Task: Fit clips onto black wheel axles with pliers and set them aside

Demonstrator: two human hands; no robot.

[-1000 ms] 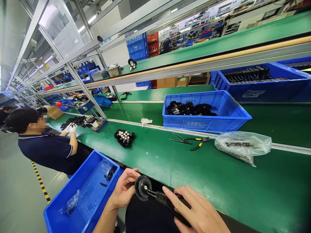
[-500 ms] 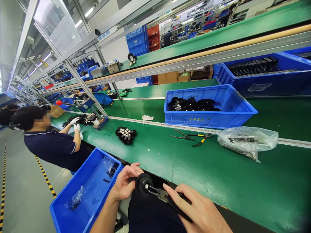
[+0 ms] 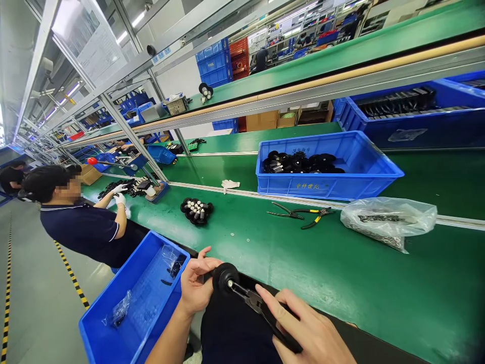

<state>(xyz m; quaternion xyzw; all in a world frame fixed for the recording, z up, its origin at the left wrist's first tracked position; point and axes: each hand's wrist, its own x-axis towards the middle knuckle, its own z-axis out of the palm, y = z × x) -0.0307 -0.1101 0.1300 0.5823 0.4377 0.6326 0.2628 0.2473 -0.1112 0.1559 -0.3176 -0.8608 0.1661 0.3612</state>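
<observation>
My left hand [image 3: 197,284] grips a small black wheel [image 3: 224,277] at the near edge of the green conveyor belt [image 3: 310,263], fingers curled round its left side. My right hand [image 3: 306,331] is closed round the black handles of a pair of pliers [image 3: 261,308] whose tips sit at the wheel's metal hub. A cluster of finished black wheels with metal pins [image 3: 196,210] lies farther out on the belt.
A blue bin [image 3: 129,303] with plastic bags stands by my left knee. A blue crate of black wheels [image 3: 326,167], yellow-handled pliers [image 3: 299,215], a plastic bag of parts [image 3: 388,220] and a white glove [image 3: 229,185] lie on the belt. A co-worker [image 3: 76,222] works at the left.
Both hands, with wheel and pliers, have shifted slightly right and up. The co-worker's gloved hands moved over the parts in front of them.
</observation>
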